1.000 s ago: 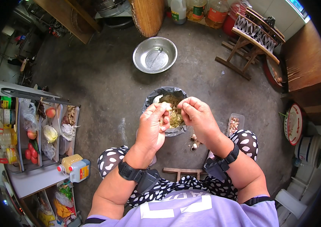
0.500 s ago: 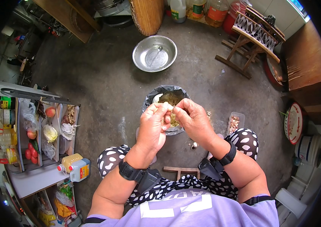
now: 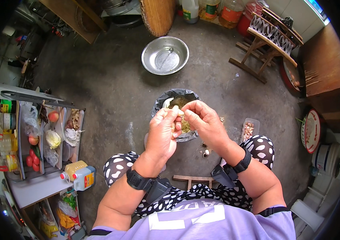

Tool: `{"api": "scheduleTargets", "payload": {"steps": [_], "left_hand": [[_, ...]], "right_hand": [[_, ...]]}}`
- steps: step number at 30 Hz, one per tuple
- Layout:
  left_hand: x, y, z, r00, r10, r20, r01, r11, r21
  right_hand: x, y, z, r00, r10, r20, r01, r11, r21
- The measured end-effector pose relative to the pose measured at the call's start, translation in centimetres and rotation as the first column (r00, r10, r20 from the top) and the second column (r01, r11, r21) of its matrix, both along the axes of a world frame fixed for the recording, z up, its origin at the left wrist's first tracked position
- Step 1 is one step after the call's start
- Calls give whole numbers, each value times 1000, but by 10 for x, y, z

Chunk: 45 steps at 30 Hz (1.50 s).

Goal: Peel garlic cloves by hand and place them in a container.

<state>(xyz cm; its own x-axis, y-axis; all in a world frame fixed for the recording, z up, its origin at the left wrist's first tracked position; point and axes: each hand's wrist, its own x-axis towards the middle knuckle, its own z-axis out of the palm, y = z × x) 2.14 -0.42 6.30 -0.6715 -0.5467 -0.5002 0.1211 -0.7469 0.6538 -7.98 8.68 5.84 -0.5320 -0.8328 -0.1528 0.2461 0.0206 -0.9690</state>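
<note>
My left hand (image 3: 162, 134) and my right hand (image 3: 200, 120) meet over a small bin lined with a black bag (image 3: 162, 104). Between the fingertips of both hands I pinch a small pale garlic clove (image 3: 176, 113). The bin holds greenish-brown scraps and a white piece. Both wrists wear black bands. A few loose cloves (image 3: 206, 152) lie on the concrete floor just right of the bin, by my knee.
A metal bowl (image 3: 164, 55) sits on the floor beyond the bin. A small clear tub of cloves (image 3: 249, 130) stands at the right. A wooden stool (image 3: 263, 48) is at the back right. A rack with vegetables and oil bottles (image 3: 38, 140) stands at the left.
My hands have drawn closer together over the bin, and the fingers have shifted slightly on the clove. Nothing else has moved.
</note>
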Motion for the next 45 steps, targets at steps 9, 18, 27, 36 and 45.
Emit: {"api": "scheduleTargets", "payload": {"steps": [9,18,27,36,45], "left_hand": [[1,0,-4,999,-26,-35,28,997,75],[-7,-4,3,969,68,-238,-3,965,260],[-7,0,6,980,-67,-188,108,970,219],[-4,5,-6,987,-105,-121,115,991,75],[-1,5,-10,995,-96,5,96,988,-119]], "right_hand": [[-5,2,-6,975,1,222,-1,1000,-2],[-14,7,2,792,-79,606,183,977,-112],[-3,5,-2,735,2,-678,88,991,98],[-4,5,-5,735,-94,-672,167,985,45],[3,0,-3,862,-60,-503,109,992,68]]}}
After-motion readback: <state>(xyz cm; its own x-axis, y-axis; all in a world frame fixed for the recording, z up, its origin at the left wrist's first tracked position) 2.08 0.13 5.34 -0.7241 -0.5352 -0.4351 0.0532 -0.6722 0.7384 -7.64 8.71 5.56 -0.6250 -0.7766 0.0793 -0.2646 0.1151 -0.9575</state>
